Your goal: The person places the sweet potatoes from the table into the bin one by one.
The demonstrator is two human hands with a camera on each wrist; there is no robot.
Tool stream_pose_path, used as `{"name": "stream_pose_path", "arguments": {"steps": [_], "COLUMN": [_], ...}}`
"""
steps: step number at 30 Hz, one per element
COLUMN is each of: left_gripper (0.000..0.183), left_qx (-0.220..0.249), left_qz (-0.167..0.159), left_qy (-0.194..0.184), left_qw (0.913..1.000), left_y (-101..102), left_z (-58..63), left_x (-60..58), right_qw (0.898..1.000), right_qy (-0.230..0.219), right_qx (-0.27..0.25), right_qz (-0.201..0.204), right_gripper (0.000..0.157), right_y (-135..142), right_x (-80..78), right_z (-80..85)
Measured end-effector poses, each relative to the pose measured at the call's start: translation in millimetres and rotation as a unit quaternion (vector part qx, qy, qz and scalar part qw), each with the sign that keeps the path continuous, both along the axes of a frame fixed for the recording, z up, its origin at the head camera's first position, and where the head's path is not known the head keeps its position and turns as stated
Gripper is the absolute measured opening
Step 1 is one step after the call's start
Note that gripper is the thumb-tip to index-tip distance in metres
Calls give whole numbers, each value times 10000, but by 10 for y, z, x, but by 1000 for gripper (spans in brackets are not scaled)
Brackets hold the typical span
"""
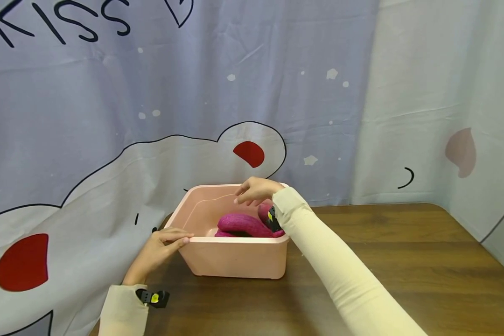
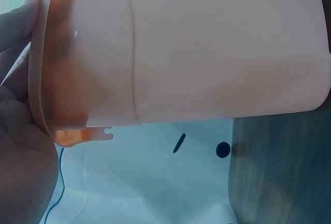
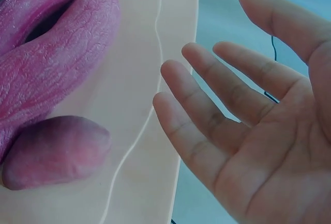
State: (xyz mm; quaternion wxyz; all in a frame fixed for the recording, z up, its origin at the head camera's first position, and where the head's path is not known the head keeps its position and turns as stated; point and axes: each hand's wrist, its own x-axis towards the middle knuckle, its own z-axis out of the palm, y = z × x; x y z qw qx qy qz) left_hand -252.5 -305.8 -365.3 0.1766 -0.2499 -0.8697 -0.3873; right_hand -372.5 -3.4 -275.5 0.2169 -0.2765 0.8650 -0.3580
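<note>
Over pink tub (image 1: pixel 235 256): right hand (image 1: pixel 255 190) open (L hand (image 1: pixel 161 247) gripping rim).

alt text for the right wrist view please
An open right hand, palm up and fingers spread, hovers over the far wall of a pink tub. Inside the tub lie magenta sweet potatoes.

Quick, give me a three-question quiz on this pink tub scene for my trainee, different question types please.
1. True or false: the right hand grips the magenta cloth.
2. Which hand holds the pink tub by its rim? A) left hand B) right hand C) neither
3. Fill in: the tub stands on a ____ table.

Key:
1. False; it hovers open above the tub, holding nothing.
2. A, at the near left corner.
3. Wooden.
</note>
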Motion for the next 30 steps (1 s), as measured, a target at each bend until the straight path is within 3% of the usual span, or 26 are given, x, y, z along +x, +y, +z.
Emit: {"name": "stream_pose_path", "arguments": {"steps": [12,16,20,24,30], "left_gripper": [16,18,25,35,50], "left_qx": [-56,-283,-611,-1156,-1851], "left_qz": [-121,-251,-308,-35,472], "left_qy": [-78,-149,-460,-749,-656], "left_qw": [9999,9992,9966,9905,9794], "left_y": [-10,-29,-39,-3,150], "left_z": [83,113,169,289,446], "left_x": [-48,-82,-115,-129,-181], "right_qw": [9994,9992,9985,9973,9945], "right_qy": [-30,14,82,164,612], "right_qx": [-209,-172,-262,-363,-255], "right_qz": [-263,-368,-482,-609,-812], "right_gripper": [46,47,47,48,49], "right_y": [251,375,518,667,928], "right_x": [-2,13,50,74,113], "right_z": [146,134,119,142,172]}}
